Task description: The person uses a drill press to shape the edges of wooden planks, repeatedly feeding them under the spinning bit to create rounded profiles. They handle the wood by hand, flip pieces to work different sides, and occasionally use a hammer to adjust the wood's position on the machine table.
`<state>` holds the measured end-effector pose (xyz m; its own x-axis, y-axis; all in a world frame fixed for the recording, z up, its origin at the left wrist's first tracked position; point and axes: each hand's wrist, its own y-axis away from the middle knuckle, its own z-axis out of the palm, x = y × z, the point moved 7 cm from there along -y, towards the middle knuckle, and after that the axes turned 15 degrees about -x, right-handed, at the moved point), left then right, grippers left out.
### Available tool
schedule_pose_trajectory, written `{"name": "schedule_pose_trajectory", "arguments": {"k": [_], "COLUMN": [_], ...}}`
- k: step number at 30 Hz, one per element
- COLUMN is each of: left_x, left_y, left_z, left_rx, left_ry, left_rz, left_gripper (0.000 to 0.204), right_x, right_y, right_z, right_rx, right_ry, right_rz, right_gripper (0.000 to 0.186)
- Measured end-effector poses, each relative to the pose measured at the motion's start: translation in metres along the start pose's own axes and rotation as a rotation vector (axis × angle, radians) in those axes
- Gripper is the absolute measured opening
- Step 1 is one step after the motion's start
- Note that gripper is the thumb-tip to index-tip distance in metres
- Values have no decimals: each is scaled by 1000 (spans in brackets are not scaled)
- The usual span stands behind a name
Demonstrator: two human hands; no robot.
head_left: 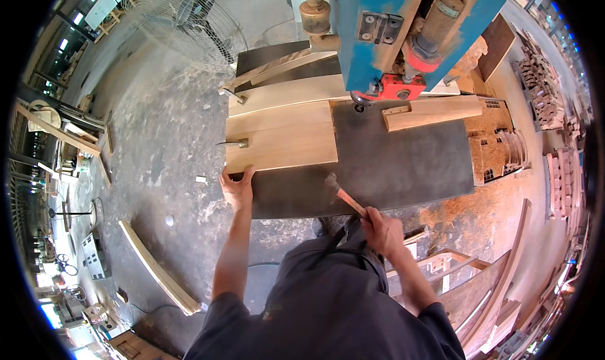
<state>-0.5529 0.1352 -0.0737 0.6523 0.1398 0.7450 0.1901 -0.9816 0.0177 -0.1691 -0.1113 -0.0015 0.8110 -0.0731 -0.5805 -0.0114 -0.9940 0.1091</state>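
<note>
A hammer (350,201) with a reddish handle is gripped in my right hand (382,231). Its head hangs over the near edge of the dark machine table (403,164), apart from the wood. On that table, left of the machine, lies a pale wooden board (283,139). My left hand (237,188) holds the board's near left corner, finger and thumb arched against its edge. A curved metal clamp (234,144) sits at the board's left end, and a second metal clamp (233,96) is farther back. Behind it lies another pale board (283,95).
A blue machine column (403,19) with a red guide block (401,87) rises over the table's far side. To its right lies a shaped wood piece (435,112). Sawdust (495,136) covers the right side. A wire-cage fan (195,26) stands far left; a long plank (157,268) lies on the floor.
</note>
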Motion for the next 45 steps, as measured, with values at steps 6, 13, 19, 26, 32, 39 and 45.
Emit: {"name": "schedule_pose_trajectory", "arguments": {"k": [6,13,19,26,32,39,45], "left_x": [-2,15,6,-2,5,11,1], "left_y": [1,8,7,3,6,7,6], "left_z": [5,-1,0,4,2,2,1], "left_rx": [-8,80,18,56,103,55,76], "left_ry": [-1,-29,31,-16,-45,-43,-63], "left_rz": [2,23,-4,20,74,5,56], "left_gripper": [86,73,86,86,76,86,86], "right_x": [18,45,53,53,55,68,56], "right_y": [-28,-73,-71,-76,-80,-51,0], "right_z": [-41,-45,-40,-43,-48,-21,35], "right_rx": [-136,-140,-130,-155,-117,-215,-342], "right_ry": [366,514,504,541,543,129,-1191], "right_rz": [-193,-237,-278,-323,-230,-166,304], "right_gripper": [33,34,34,35,35,30,32]}}
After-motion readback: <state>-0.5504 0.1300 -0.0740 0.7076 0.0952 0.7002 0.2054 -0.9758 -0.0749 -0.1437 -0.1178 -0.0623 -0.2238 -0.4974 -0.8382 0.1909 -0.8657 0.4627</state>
